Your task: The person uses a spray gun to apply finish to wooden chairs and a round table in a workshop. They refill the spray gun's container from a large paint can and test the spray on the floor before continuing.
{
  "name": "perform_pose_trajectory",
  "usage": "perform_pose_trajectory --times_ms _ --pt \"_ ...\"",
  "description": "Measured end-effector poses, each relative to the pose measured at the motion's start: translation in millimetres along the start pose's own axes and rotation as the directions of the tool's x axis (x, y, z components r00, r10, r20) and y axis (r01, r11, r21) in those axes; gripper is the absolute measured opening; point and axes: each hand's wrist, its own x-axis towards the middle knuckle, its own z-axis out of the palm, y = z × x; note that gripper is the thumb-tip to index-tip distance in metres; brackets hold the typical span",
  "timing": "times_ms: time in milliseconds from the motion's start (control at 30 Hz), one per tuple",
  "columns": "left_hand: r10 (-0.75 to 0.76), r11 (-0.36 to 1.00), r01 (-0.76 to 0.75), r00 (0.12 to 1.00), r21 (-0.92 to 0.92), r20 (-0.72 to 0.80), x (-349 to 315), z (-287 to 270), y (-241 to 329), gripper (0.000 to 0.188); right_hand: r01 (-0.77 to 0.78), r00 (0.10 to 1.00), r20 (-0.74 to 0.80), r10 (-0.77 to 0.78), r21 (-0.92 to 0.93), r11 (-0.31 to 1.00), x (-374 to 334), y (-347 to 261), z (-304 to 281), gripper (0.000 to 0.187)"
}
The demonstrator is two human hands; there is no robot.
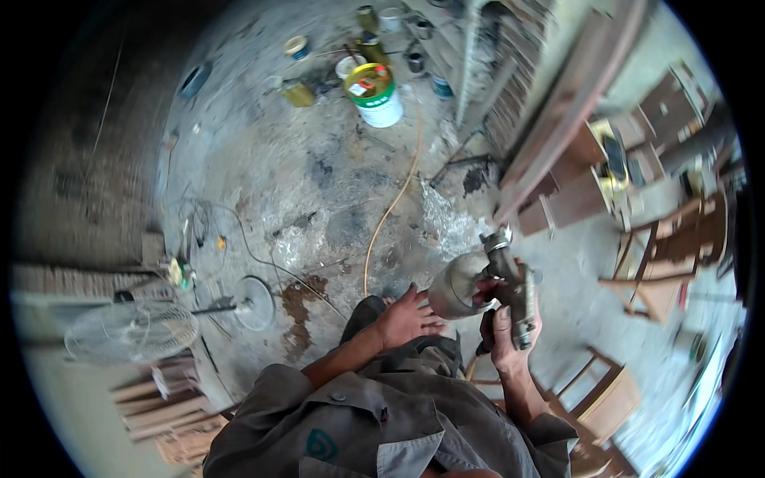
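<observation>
A metal spray gun with a large grey cup is held up in front of my body on the right. My right hand is closed round its handle, the thumb showing on the near side. Beside the cup, my left hand is stretched out with its fingers apart and nothing in it. The left fingertips lie close to the cup; whether they touch it I cannot tell. An orange hose runs along the concrete floor from the far side toward me.
Far ahead stands a white and green bucket among several smaller cans. On the left are a standing fan, a dark cable and stacked wood. Wooden chairs and a stool-like wooden piece stand to the right, near long boards.
</observation>
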Motion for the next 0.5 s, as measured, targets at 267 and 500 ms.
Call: perform_pose_trajectory --times_ms 267,500 --pt "0.467 0.872 -0.39 0.845 -0.297 0.26 -11.4 43.1 114.3 0.091 -0.218 0.934 0.322 0.154 0.171 0.961 107.9 -4.5 97.3 0.078" --pt "0.61 0.742 -0.379 0.724 -0.553 0.323 -67.2 -11.4 246.5 0.078 -0.081 0.907 0.419 0.04 0.081 0.993 174.6 18.3 262.7 0.072"
